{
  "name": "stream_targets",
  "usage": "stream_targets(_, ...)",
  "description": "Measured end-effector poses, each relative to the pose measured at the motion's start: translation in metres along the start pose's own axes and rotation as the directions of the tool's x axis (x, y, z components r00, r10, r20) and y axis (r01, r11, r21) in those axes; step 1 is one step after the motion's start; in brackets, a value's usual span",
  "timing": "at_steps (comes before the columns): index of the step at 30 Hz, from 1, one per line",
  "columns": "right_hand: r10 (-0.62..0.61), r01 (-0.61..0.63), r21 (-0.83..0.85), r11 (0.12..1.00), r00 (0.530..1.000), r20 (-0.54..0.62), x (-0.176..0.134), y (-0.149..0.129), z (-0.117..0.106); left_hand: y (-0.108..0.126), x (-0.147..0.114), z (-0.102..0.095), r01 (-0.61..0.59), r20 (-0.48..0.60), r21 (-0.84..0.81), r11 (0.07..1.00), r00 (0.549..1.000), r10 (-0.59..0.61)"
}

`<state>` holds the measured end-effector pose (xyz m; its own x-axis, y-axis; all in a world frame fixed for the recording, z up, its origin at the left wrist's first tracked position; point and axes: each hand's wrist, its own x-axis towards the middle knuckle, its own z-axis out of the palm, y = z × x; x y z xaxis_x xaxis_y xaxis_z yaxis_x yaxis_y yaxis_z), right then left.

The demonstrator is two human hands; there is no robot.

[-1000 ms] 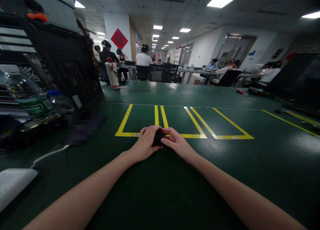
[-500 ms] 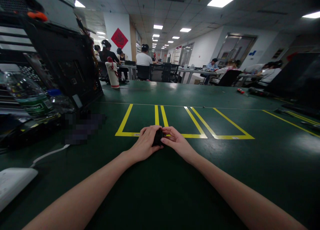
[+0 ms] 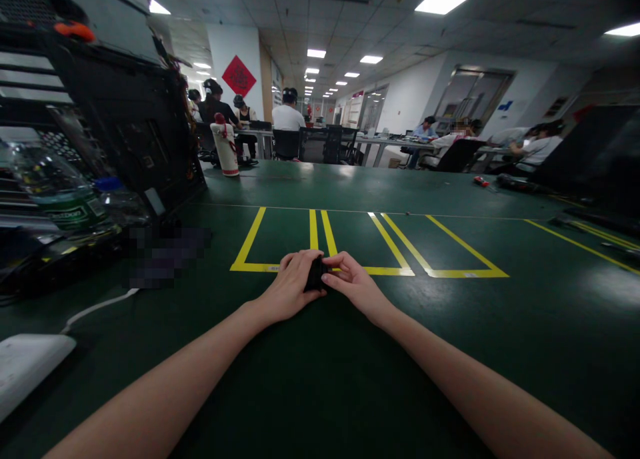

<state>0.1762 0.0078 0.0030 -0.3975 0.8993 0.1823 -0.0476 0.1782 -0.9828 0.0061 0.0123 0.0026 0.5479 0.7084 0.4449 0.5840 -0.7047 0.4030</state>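
A small, dark black object (image 3: 315, 276) sits between my hands, just in front of the yellow tape line; its exact kind is too dark to make out. My left hand (image 3: 293, 284) is wrapped round it from the left, fingers over the top and thumb at the near side. From the right, my right hand (image 3: 353, 282) pinches the object's right side with thumb and fingertips. Much of the object is hidden behind the left fingers. Both forearms lie low over the green table (image 3: 320, 379).
Yellow tape (image 3: 465, 273) marks several bays on the table. At left stand a black computer case (image 3: 135, 126), a plastic bottle (image 3: 63, 186) and a white power strip (image 3: 35, 366) with a cable. A white cylinder (image 3: 226, 149) stands farther back. Several people sit beyond.
My right fingers have shifted very slightly against the black object. The left hand and the object stay in the same place.
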Motion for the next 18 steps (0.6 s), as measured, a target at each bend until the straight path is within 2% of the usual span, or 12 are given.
stream_targets(5, 0.055, -0.055, -0.023, 0.998, 0.998, 0.012, 0.0007, -0.0006, -0.0024, 0.0004, -0.0003, -0.0011, 0.01, 0.013, -0.004, 1.0, 1.0, -0.01)
stream_targets(10, 0.037, -0.04, 0.036, 0.999, 0.996, 0.086, -0.0025, -0.0077, -0.0018, 0.0004, -0.001, -0.0006, 0.007, 0.003, -0.004, 1.0, 1.0, -0.007)
stream_targets(18, 0.014, -0.014, -0.014, 1.0, 1.0, -0.003, -0.0011, -0.0033, 0.0014, 0.0015, -0.0002, -0.0012, 0.0, -0.005, -0.019, 1.0, 1.0, 0.0)
